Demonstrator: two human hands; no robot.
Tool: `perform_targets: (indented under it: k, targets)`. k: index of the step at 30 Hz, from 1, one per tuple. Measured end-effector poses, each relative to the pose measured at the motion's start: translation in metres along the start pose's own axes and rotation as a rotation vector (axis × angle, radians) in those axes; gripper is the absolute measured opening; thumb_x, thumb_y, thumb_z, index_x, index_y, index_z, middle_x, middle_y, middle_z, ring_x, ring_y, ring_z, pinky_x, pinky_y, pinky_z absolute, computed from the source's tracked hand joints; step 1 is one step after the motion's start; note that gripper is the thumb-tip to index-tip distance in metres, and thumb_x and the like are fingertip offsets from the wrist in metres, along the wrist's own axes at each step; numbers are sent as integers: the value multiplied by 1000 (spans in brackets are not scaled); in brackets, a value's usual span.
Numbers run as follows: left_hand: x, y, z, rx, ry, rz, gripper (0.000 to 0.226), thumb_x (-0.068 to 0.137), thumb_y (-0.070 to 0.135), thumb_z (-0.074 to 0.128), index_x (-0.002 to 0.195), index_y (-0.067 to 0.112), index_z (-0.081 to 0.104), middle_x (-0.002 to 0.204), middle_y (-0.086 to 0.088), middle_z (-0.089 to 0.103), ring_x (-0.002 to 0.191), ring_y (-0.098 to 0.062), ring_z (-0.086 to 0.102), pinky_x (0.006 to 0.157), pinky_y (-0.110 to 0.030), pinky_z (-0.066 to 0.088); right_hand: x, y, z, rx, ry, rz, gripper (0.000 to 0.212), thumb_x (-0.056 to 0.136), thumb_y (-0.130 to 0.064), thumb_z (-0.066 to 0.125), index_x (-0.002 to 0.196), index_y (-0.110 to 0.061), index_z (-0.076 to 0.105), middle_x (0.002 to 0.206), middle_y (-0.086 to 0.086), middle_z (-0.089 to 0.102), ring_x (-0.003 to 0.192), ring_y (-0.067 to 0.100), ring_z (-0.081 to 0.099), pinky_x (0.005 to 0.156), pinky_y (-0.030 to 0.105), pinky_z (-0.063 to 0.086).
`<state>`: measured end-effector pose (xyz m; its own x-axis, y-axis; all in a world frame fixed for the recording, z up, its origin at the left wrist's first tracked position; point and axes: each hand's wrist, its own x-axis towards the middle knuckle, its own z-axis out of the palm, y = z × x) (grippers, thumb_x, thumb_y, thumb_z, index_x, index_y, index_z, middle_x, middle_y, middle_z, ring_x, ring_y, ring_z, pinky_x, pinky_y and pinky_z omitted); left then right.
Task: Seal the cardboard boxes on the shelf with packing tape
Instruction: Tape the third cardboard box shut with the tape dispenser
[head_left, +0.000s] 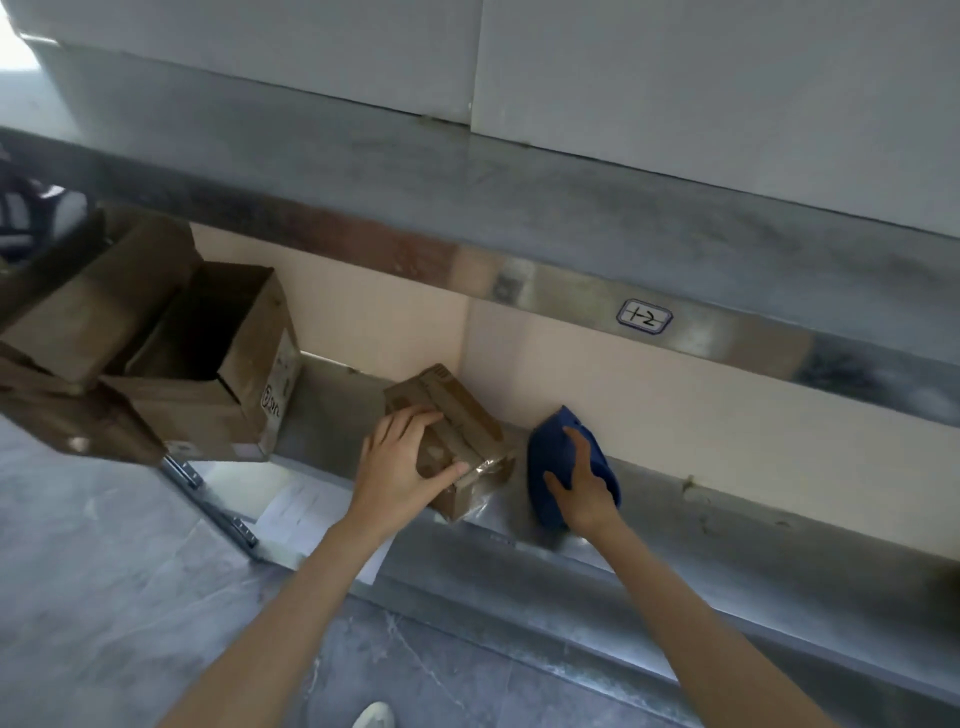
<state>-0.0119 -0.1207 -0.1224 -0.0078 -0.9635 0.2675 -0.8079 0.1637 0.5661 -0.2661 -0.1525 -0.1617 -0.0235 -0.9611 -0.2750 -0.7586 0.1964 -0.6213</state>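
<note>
Cardboard box (457, 415) on the metal shelf (727, 519) at mid-scene, clamped by the left hand (400, 467) with fingers curled over its top and thumb on its near end, right hand (584, 493) just right on a blurred blue object (550, 447), fingers spread, grip unclear, open boxes (228, 395) at left partly cut off.

Shelf (675, 525): grey metal, scuffed, two tiers in view. Back wall (675, 405): pale peach panels with one upright seam. The upper tier's front rail (753, 332) carried a handwritten label (644, 315), "1-2". White panels (675, 78) stood above. Floor (104, 597): grey marbled tile. Bright light glared at upper left.
</note>
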Motion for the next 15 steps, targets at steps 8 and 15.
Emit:
perform_targets:
  k: [8,15]
  targets:
    - [-20,19,12,64,-11,-45,72,68,66,73,128,30,55,136,13,44,134,-11,31,99,-34,32,8,0,-20,230,-81,-23,76,95,-2,54,153,-29,12,136,20,47,92,41,60,71,44,51]
    - [-15,8,4,26,-88,-17,63,77,35,80,133,23,56,141,6,46,140,-16,28,112,-43,36,18,-6,-15,254,-55,57,77,97,0,49,155,-31,8,153,13,32,86,31,58,62,31,50]
